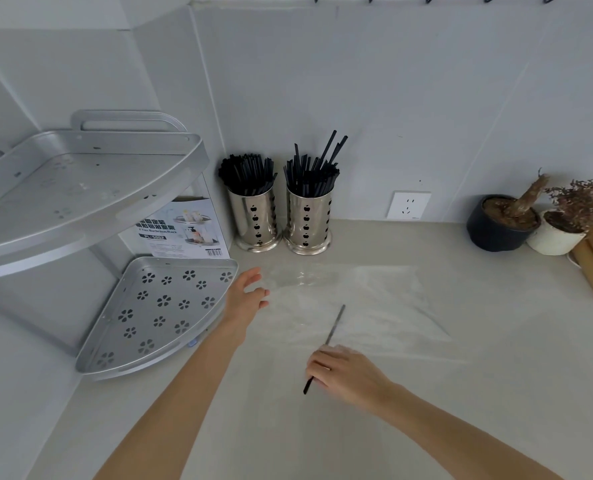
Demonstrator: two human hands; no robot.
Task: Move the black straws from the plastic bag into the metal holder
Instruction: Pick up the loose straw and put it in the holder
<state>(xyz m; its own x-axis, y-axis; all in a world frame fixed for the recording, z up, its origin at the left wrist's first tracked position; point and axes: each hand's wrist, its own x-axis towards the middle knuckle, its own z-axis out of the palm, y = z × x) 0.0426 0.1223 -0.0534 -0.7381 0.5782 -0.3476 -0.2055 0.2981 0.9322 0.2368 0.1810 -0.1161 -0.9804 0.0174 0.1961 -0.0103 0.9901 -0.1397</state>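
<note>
While the left hand (248, 294) hovers spread at the plastic bag's (350, 303) near edge, the right hand (343, 370) pinches one black straw (335, 325) pointing away toward the metal holder (308, 225), straight beyond both hands on the worktop (461, 393).

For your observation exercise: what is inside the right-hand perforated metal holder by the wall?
Black straws fill the right-hand perforated metal holder, some poking higher than the rest. Their lower ends are hidden by its wall.
</note>
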